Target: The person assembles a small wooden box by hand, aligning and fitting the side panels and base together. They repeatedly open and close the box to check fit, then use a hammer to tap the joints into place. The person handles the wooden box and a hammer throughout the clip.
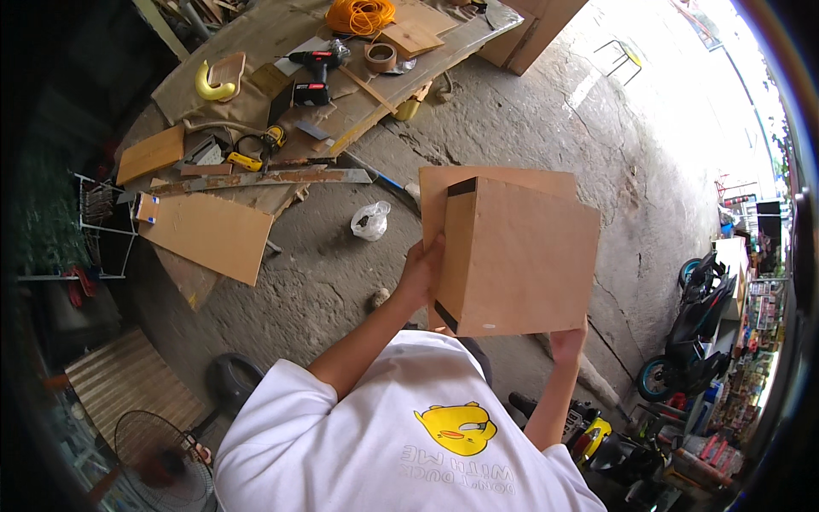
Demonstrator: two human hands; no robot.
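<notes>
Wooden box (529, 256) is held up before the person, between both hands. The left hand (422, 271) is closed around the box's left side, fingers mostly hidden behind it; the right hand (568, 343) grips its lower right corner, though how the fingers lie underneath cannot be told. Behind the box's front face stands a larger flat panel (512, 176); whether the two are joined does not show.

The step in hand looks like steadying and handling the box in the air. The next move seems to call for level support from both hands, with the panel kept from slipping.

Left of the box, a white plastic bag (370, 220) lies on the floor. Farther left and beyond the box is a workbench (264, 38), bearing a pale board (209, 229), a metal strip (281, 177) and a drill (314, 72). Well to the box's right stands a motorcycle (693, 333).
</notes>
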